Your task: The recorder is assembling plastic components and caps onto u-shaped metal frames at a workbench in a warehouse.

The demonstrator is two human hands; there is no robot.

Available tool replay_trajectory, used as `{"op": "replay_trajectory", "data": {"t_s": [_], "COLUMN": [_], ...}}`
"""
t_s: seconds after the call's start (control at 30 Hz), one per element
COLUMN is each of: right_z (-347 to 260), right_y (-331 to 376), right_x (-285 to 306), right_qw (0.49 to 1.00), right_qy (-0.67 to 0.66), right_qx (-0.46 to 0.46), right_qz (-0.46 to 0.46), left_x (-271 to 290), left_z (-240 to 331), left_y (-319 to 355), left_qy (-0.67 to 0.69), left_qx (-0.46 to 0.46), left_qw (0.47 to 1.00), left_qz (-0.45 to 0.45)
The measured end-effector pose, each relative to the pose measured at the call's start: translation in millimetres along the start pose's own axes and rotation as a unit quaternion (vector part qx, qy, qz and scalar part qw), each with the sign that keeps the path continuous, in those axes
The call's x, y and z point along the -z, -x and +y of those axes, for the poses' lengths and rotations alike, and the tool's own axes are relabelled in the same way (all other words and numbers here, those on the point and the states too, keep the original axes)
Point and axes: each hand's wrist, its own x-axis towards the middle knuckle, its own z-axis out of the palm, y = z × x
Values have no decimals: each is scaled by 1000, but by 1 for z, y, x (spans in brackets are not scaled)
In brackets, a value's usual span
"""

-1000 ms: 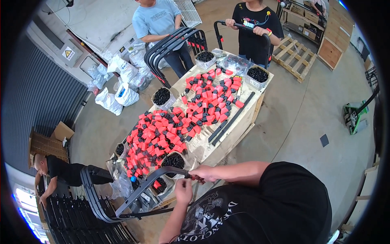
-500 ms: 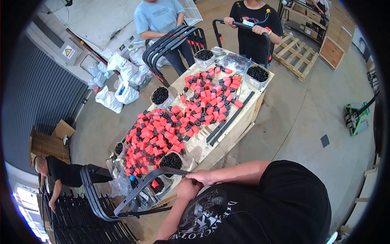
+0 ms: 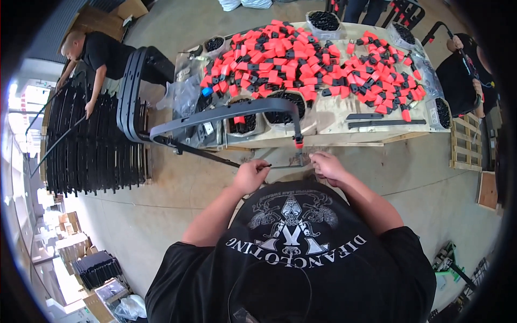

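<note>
Left grip (image 3: 249, 176) on grey frame (image 3: 226, 112)

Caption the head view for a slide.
Both hands, left hand and right hand, grip a curved grey frame beside a table heaped with red-and-black clips.

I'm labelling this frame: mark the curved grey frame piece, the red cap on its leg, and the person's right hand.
curved grey frame piece (image 3: 226, 112), head view, middle of its top arc.
red cap (image 3: 298, 143), head view, on the leg's lower end.
right hand (image 3: 327, 166), head view, back of the hand.
</note>
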Motion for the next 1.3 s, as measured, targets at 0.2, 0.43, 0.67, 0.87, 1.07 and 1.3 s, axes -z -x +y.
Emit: {"op": "replay_trajectory", "data": {"t_s": [0.2, 0.43, 0.67, 0.87, 1.07, 1.3], "right_z": [31, 28, -43, -39, -47, 86], "right_y": [-38, -135, -203, -234, -199, -118], "right_x": [-76, -215, -295, -292, -278, -308], "right_qw": [972, 844, 665, 610, 689, 981], "right_qy": [218, 441, 685, 735, 637, -181], "right_qx": [67, 212, 65, 52, 164, -39], "right_qz": [59, 218, 290, 292, 303, 62], "left_x": [25, 107, 163, 174, 200, 202], "left_z": [-110, -205, -281, -316, -318, -316], "left_y": [27, 61, 109, 129, 125, 84], "left_qy": [136, 182, 212, 286, 264, 472], "left_qx": [53, 31, 88, 126, 158, 112], "left_qw": [984, 981, 972, 947, 949, 874], "left_qz": [105, 62, 58, 68, 63, -33]}}
